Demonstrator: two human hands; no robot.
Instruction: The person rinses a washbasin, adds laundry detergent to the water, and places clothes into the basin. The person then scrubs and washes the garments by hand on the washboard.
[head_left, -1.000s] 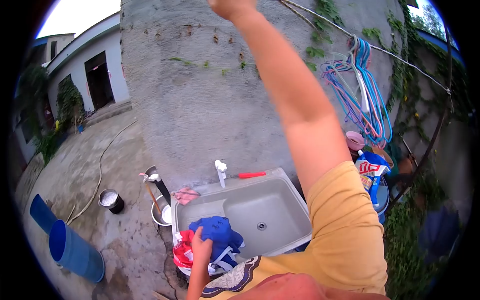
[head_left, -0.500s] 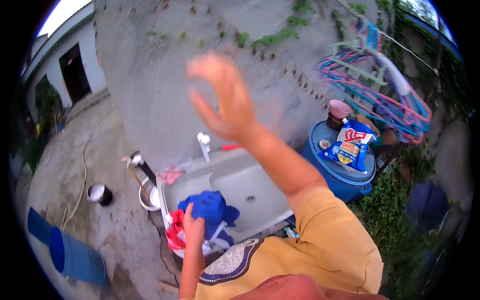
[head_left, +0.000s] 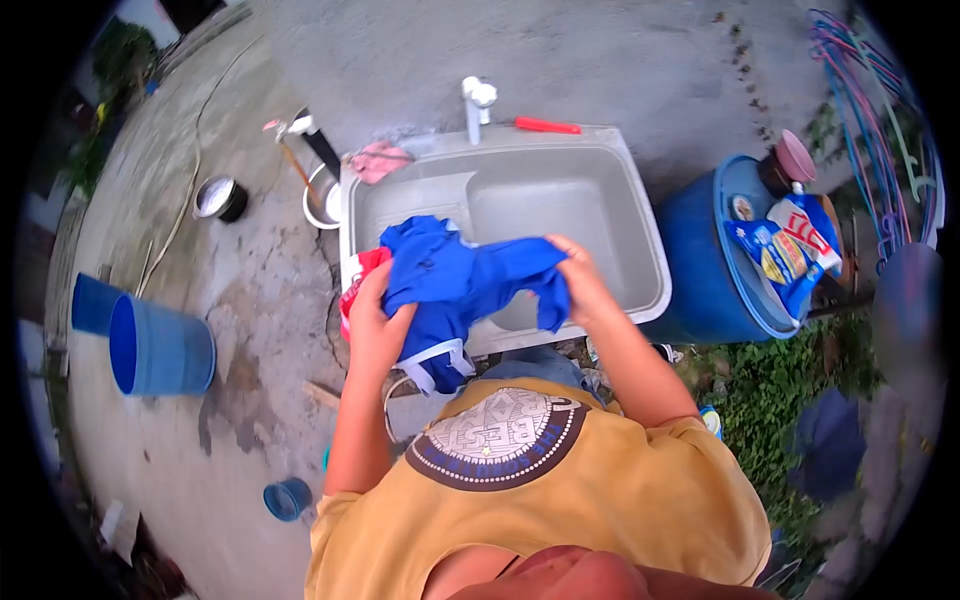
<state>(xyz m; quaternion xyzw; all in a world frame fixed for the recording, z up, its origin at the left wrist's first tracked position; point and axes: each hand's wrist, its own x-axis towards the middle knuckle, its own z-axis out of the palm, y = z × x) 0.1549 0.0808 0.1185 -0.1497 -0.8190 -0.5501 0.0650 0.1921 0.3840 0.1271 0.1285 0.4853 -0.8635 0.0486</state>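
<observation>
A blue garment with white trim (head_left: 445, 280) is stretched between my two hands above the near-left part of the grey sink (head_left: 560, 165). My left hand (head_left: 376, 322) is closed on its left side, thumb on top. My right hand (head_left: 585, 282) pinches the garment's right end, and a flap of cloth hangs down beside the fingers. Beneath the cloth, at the sink's left edge, a red and white item (head_left: 362, 285) shows only in part; I cannot tell what it is.
A white tap (head_left: 477, 105) and a red-handled object (head_left: 547, 125) are at the sink's back edge, with a pink cloth (head_left: 380, 160) at the corner. A blue barrel (head_left: 690, 260) bearing a detergent bag (head_left: 790, 245) stands right. Blue buckets (head_left: 165, 345) stand left.
My right hand has come down from its raised position and now grips the garment. The garment is spread out to the right. The view has tilted down toward the sink.
</observation>
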